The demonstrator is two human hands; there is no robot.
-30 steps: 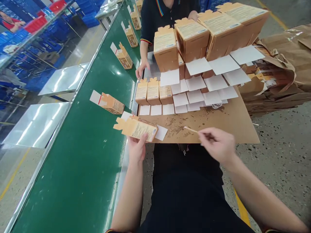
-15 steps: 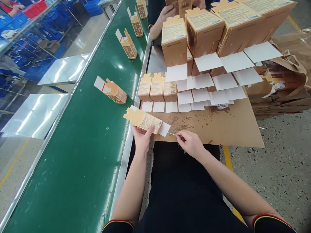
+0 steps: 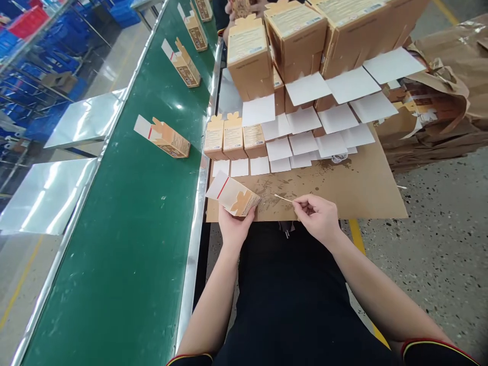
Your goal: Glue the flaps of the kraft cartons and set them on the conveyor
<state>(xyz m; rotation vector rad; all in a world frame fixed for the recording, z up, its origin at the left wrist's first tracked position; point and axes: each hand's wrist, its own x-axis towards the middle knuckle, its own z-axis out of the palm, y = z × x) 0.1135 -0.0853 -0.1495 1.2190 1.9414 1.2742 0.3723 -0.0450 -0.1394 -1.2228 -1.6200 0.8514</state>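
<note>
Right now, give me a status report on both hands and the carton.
Left hand grips small carton at cardboard sheet's near edge. Right hand pinches thin stick, tip apart from carton. Nothing between them.

From where I watch, my left hand covers the near underside of the small carton it holds, and the carton's print is too small to read. The tip of the thin stick is too fine to make out. The top edge cuts off a co-worker's hand and the tallest boxes.
</note>
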